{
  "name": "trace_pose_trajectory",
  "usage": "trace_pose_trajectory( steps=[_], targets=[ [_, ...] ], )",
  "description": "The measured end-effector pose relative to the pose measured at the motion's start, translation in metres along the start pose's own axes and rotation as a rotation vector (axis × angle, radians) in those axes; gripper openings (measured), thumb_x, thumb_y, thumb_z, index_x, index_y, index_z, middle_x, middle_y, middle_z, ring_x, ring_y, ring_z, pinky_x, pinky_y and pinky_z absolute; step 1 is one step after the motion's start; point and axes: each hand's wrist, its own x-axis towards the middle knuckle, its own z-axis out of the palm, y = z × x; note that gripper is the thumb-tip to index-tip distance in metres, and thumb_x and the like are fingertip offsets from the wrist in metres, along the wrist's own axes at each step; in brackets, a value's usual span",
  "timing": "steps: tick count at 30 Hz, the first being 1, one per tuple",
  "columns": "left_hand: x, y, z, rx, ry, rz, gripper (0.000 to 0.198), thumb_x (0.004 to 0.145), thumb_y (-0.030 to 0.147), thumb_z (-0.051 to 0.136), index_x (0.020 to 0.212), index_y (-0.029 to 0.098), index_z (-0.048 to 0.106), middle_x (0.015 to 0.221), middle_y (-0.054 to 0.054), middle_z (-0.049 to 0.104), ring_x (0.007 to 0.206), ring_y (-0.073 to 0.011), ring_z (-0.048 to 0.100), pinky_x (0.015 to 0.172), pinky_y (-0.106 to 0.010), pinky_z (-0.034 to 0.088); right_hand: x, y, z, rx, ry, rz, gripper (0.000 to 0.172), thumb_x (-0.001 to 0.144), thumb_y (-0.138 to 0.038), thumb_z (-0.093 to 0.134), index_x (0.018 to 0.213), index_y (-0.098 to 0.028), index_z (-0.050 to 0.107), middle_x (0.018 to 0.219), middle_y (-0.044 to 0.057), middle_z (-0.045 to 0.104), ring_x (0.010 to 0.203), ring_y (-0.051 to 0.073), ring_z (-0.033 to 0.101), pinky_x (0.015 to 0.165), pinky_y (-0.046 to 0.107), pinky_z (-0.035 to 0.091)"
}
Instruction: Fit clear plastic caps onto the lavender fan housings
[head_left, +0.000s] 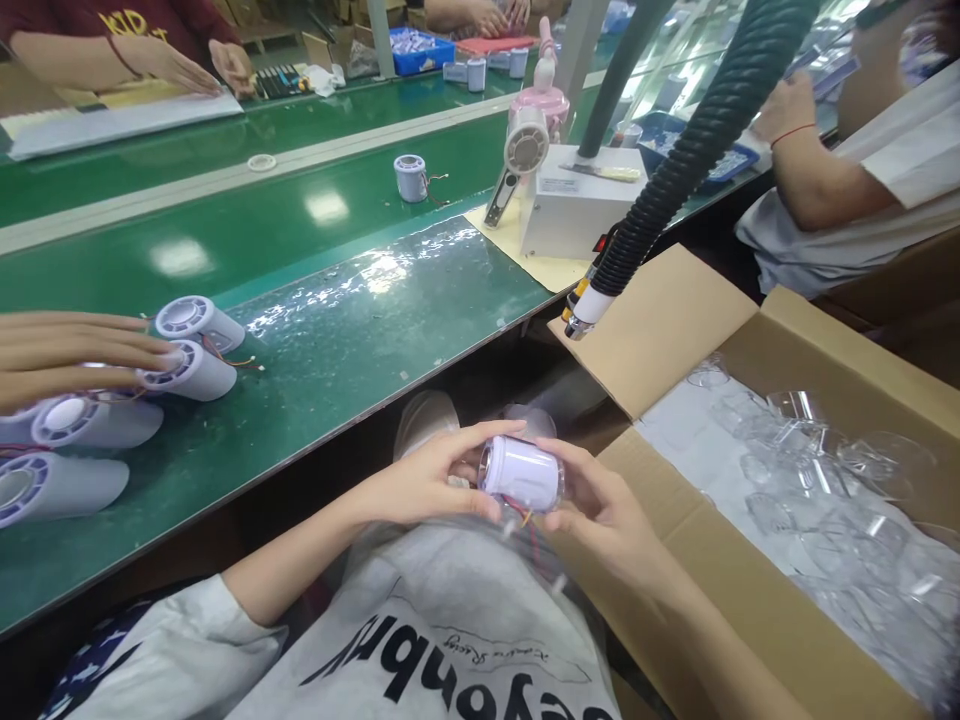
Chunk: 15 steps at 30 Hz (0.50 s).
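Both my hands hold one small white cylinder [523,472] with thin coloured wires hanging under it, just above my lap. My left hand [431,472] grips its left end, fingers curled round it. My right hand [600,502] closes on its right end, where a clear plastic piece seems to sit, hard to make out. The cylinder lies on its side between the green table's edge [360,425] and the cardboard box [675,330].
Several similar white cylinders [196,345] lie at the table's left, with another person's hand [67,355] on them. One more cylinder [410,178] stands farther back. A black ribbed hose [675,170] hangs beside a white machine box [577,200]. The box holds clear plastic parts [817,470]. Other people work around the table.
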Motion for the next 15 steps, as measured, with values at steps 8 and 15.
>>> trace_pose_trajectory(
  steps=[8, 15],
  targets=[
    [-0.002, -0.004, -0.002, -0.139, -0.082, -0.024, 0.073, 0.078, 0.016, 0.076, 0.143, 0.032, 0.047, 0.139, -0.008, 0.057, 0.126, -0.0258, 0.057, 0.108, -0.041, 0.044, -0.003, -0.003, 0.002, 0.234, 0.027, 0.191, 0.051, 0.080, -0.041, 0.081, 0.128, -0.034, 0.065, 0.112, 0.003, 0.072, 0.093, 0.023, 0.069, 0.080, 0.032, 0.059],
    [0.001, -0.026, 0.008, -0.219, -0.067, -0.135, 0.077, 0.077, 0.020, 0.074, 0.146, 0.031, 0.041, 0.142, -0.007, 0.054, 0.124, -0.0257, 0.058, 0.097, -0.035, 0.050, -0.005, 0.003, 0.018, 0.275, 0.038, 0.348, 0.067, 0.074, -0.054, 0.081, 0.131, -0.025, 0.063, 0.113, 0.008, 0.072, 0.092, 0.026, 0.069, 0.079, 0.035, 0.058]
  ],
)
